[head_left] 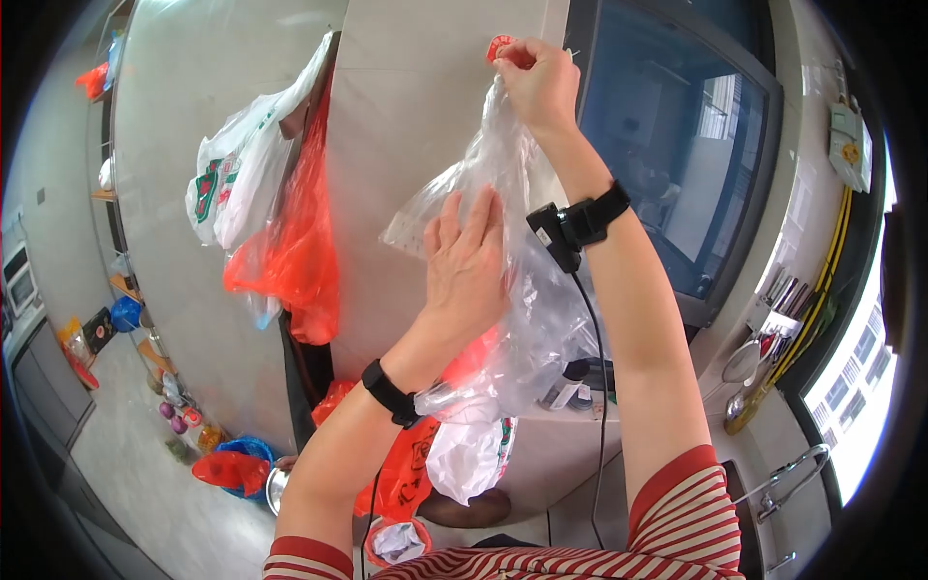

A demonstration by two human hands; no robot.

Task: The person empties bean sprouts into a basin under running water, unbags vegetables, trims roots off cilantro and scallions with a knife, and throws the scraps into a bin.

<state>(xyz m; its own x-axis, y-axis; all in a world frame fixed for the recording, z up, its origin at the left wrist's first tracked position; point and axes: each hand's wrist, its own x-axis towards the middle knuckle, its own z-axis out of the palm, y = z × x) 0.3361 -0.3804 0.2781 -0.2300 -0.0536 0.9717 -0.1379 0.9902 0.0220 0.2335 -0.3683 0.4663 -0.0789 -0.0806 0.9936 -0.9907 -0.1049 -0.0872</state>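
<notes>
My right hand (541,87) is raised at the wall, its fingers pinched at the gathered top of a clear plastic bag (556,280). Just beside those fingertips is a small red round tag (500,46) with pale lettering. The bag drapes down from there in loose folds. Lower down, my left hand (468,246) lies against the bag with its fingers stretched out and palm turned to the wall. Below my left wrist hang a white plastic bag (469,459) with green print and a red plastic bag (401,474) with black lettering.
White bags (246,164) and a red bag (300,261) hang at the left wall edge. A dark-framed glass window (667,145) is at the right. Kitchen utensils (744,372) hang near the faucet (793,478). A blue basket (253,449) stands low at the left.
</notes>
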